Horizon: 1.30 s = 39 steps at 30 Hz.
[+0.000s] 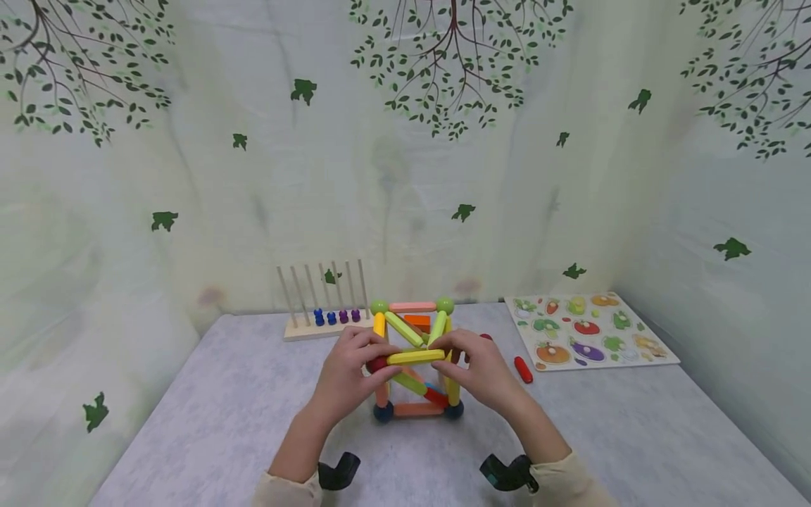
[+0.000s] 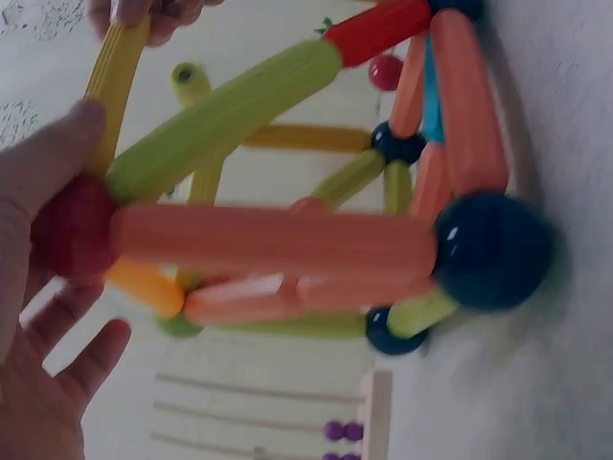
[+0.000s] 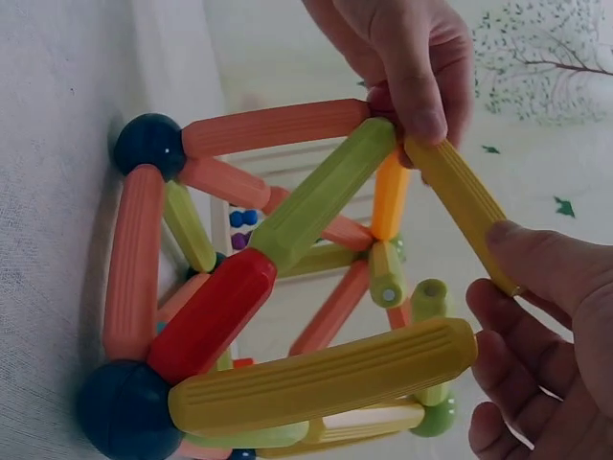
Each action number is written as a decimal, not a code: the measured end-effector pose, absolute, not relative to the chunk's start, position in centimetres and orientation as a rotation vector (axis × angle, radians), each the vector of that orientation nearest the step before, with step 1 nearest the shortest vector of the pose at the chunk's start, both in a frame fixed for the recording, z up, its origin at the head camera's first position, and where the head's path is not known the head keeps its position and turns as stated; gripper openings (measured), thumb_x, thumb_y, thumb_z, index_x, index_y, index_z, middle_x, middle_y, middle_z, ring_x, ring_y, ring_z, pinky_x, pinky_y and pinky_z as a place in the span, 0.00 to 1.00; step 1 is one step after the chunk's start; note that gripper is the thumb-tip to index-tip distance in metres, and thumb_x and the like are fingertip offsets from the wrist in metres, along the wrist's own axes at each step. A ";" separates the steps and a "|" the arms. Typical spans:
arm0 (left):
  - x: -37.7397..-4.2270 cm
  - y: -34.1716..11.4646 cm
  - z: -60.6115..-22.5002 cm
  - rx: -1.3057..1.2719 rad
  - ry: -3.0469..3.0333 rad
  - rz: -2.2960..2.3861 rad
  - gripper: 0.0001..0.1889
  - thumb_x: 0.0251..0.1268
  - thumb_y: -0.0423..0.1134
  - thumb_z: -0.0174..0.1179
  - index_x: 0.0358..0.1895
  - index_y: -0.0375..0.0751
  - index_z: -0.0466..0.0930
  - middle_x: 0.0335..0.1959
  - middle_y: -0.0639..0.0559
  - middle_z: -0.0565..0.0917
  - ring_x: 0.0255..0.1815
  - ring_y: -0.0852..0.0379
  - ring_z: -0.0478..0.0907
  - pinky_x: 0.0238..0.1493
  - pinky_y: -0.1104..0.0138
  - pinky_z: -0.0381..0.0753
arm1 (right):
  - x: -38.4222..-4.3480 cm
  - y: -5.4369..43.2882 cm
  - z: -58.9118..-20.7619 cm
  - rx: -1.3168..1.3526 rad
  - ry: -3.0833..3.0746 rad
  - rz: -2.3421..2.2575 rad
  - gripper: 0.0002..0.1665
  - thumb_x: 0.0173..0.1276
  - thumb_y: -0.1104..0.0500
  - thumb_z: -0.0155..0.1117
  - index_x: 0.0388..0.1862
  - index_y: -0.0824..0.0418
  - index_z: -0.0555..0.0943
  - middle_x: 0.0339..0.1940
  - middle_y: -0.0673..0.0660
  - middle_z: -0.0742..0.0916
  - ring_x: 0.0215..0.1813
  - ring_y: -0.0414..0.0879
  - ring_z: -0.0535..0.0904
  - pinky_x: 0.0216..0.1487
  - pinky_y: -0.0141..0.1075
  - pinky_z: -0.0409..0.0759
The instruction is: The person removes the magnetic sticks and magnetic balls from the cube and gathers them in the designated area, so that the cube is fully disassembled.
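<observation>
Head view's got the left hand (image 1: 355,366) gripping a red ball (image 1: 376,364) at an upper corner of a stick-and-ball frame (image 1: 418,410). Right hand (image 1: 476,362) is pinching one end of a yellow stick (image 1: 415,357), other end's at that ball. Frame's standing on a gray table (image 1: 253,429), bead rack (image 1: 329,330) behind it to the left.

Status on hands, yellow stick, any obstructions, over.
Left hand grips red ball at left end of yellow stick. Right hand pinches its right end. Stick roughly level. No clear obstruction; yellow upright close by right hand.
</observation>
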State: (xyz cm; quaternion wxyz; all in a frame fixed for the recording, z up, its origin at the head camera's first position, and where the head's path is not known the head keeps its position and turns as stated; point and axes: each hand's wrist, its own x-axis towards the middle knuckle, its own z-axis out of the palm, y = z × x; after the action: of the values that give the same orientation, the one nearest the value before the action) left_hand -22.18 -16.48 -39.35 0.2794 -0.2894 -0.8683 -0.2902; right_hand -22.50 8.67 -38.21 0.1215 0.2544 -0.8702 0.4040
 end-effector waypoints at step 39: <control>-22.1 -18.3 -38.6 -0.911 -2.457 -1.168 0.18 0.54 0.32 0.74 0.48 0.49 0.86 0.44 0.56 0.75 0.38 0.65 0.79 0.42 0.72 0.84 | -24.6 13.0 -38.6 0.416 -2.309 1.960 0.16 0.74 0.54 0.63 0.55 0.60 0.78 0.45 0.54 0.83 0.44 0.52 0.79 0.46 0.32 0.81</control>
State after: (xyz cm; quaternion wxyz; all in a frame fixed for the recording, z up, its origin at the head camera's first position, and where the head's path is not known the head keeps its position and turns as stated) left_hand -22.07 -18.34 -38.57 0.1359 -0.3147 -0.8484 -0.4033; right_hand -24.60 12.98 -38.58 0.0422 0.1359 -0.7545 0.6406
